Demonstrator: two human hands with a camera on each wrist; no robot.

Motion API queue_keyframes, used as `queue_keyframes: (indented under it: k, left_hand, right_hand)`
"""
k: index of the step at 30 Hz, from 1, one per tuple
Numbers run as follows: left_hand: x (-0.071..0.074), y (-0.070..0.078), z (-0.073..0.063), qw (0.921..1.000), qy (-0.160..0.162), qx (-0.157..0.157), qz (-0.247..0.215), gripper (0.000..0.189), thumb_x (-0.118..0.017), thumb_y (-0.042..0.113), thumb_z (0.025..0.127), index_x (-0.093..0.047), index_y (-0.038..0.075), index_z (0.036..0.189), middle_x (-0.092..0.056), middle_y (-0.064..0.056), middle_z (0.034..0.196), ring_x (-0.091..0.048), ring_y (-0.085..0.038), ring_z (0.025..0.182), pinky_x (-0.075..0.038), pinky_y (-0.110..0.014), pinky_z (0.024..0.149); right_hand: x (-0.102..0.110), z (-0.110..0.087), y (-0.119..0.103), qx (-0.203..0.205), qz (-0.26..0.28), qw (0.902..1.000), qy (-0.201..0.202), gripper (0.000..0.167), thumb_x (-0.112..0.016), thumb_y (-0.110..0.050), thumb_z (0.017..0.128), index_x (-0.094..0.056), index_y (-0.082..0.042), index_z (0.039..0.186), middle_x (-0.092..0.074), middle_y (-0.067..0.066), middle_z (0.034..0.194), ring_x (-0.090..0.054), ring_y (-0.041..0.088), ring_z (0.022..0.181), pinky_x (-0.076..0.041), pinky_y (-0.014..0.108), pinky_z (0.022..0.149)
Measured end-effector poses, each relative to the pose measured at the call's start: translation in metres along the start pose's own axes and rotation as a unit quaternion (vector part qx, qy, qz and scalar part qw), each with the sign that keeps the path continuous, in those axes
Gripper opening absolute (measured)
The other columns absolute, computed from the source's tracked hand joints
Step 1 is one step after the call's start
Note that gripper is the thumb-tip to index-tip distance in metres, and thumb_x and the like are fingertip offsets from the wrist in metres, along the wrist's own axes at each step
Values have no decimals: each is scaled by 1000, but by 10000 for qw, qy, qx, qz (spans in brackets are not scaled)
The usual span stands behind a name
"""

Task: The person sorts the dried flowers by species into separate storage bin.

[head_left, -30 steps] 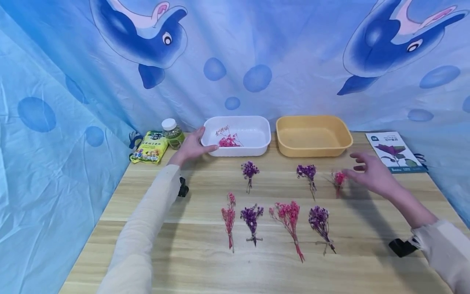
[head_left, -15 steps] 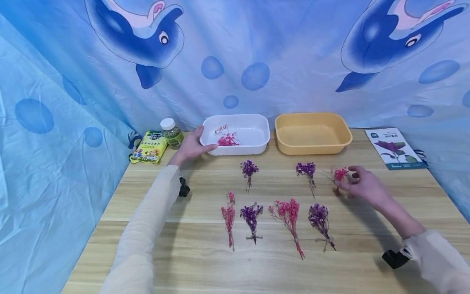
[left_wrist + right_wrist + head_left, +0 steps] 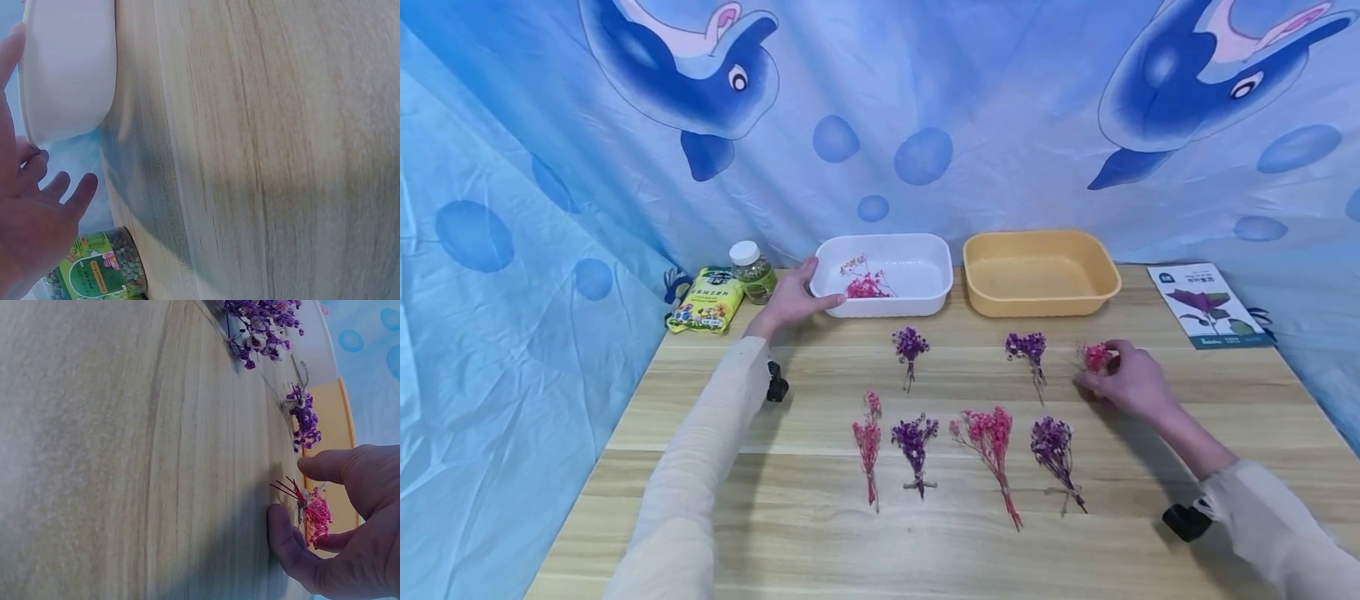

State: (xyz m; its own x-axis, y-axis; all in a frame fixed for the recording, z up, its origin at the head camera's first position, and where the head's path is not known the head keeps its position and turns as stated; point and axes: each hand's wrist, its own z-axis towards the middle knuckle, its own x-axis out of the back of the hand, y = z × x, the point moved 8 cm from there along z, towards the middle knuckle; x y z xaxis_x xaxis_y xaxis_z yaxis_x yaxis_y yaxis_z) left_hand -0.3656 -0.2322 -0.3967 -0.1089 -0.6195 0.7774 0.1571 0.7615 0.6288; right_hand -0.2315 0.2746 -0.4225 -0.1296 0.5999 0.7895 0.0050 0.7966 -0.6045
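My left hand (image 3: 792, 298) holds the left corner of a white plastic tub (image 3: 925, 307), thumb at the front rim and other fingers at its end wall. A sprig of pink dried flowers (image 3: 868, 286) lies inside the tub. My right hand (image 3: 1131, 379) is around a small bunch of pink dried flowers (image 3: 317, 512) on the table. In the right wrist view, thumb and fingers stand apart on either side of its stems. Left of it lies a purple bunch (image 3: 1028, 347); another purple bunch (image 3: 910, 343) lies before the tub.
A yellow tub (image 3: 1041, 307) stands beside the white one. Nearer lie pink (image 3: 988, 433) and purple bunches (image 3: 1054, 446) in a row. A yellow packet (image 3: 707, 300) and a lidded jar (image 3: 754, 271) stand at left; a printed booklet (image 3: 1210, 307) lies at right.
My right hand has come down and leftward to the small pink bunch, its fingers now around it. My left hand stays at the white tub.
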Motion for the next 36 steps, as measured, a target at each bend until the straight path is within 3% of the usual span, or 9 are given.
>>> queue_keyframes:
  k: [7, 13, 16, 20, 25, 31, 36]
  left_hand:
    - [0, -1, 0, 10000, 42, -27, -30, 112, -81, 49, 81, -16, -1, 157, -15, -20, 163, -15, -34, 149, -15, -45, 121]
    - [0, 0, 0, 10000, 38, -56, -40, 112, -81, 49, 81, -16, -1, 158, -16, -20, 163, -16, -35, 149, -15, -46, 121]
    - [0, 0, 0, 10000, 39, -65, -36, 112, -81, 49, 81, -17, -1, 158, -16, -20, 163, -15, -34, 149, -15, -46, 121]
    - [0, 0, 0, 10000, 22, -71, -20, 112, -81, 49, 81, -16, -2, 157, -16, -20, 163, -15, -34, 149, -14, -45, 121]
    - [2, 0, 0, 10000, 38, -56, -15, 112, -81, 49, 81, -16, -2, 157, -16, -21, 163, -16, -35, 149, -16, -45, 121]
    - [1, 0, 0, 10000, 39, -21, -51, 112, -80, 50, 82, -16, -1, 158, -16, -20, 163, -16, -34, 149, -16, -46, 121]
    - [1, 0, -1, 10000, 42, -47, -69, 112, -80, 51, 81, -17, -1, 158, -16, -19, 163, -16, -34, 149, -16, -46, 121]
  right_hand:
    - [-2, 4, 0, 93, -267, 9995, 131, 71, -76, -21, 88, -40, 22, 132, -60, 33, 99, -61, 34, 77, -54, 37, 59]
    - [-1, 4, -1, 207, -377, 9990, 92, 66, -75, -17, 87, -43, 21, 131, -59, 38, 104, -61, 46, 87, -57, 49, 69]
    - [2, 4, -4, 400, -281, 9987, 154, 62, -75, -13, 86, -45, 20, 129, -59, 40, 104, -62, 47, 87, -58, 49, 68]
    - [8, 3, -11, 777, -102, 9964, 315, 57, -77, -7, 84, -48, 20, 126, -62, 38, 98, -64, 43, 80, -59, 38, 59]
    - [18, 3, -26, 1168, 61, 9917, 529, 56, -76, 2, 82, -48, 20, 127, -63, 35, 95, -66, 41, 77, -59, 34, 58]
    - [23, 5, -41, 1320, 385, 9895, 443, 52, -72, 7, 84, -49, 14, 130, -66, 26, 90, -65, 22, 61, -56, 28, 49]
    - [26, 11, -57, 1469, 349, 9878, 367, 53, -73, 5, 85, -50, 12, 132, -66, 27, 96, -66, 27, 69, -57, 27, 53]
